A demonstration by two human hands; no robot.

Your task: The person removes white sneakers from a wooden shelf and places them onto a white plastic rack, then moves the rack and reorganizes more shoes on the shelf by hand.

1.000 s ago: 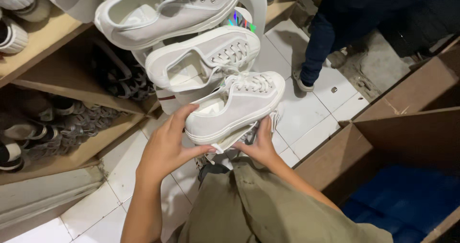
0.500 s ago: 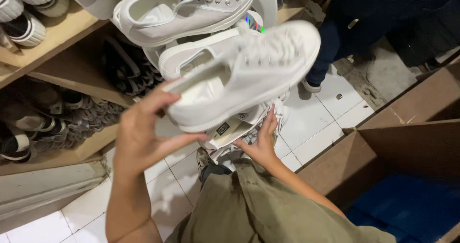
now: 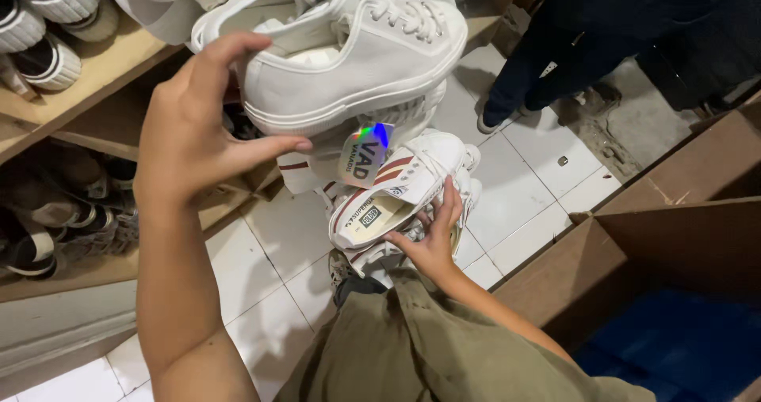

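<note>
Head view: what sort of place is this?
Likely a shoe stockroom or shop back area: wooden shelves packed with sneakers, left hand lifting a white sneaker from a stack, cardboard boxes on the tiled floor.

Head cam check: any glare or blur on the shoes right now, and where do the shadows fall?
Head view: the white sneaker in the left hand is sharp and evenly lit; the hanging tag throws rainbow glare; the striped sneaker under the right hand is clear; the lower shelf is deep in shadow, its shoes murky.
</note>
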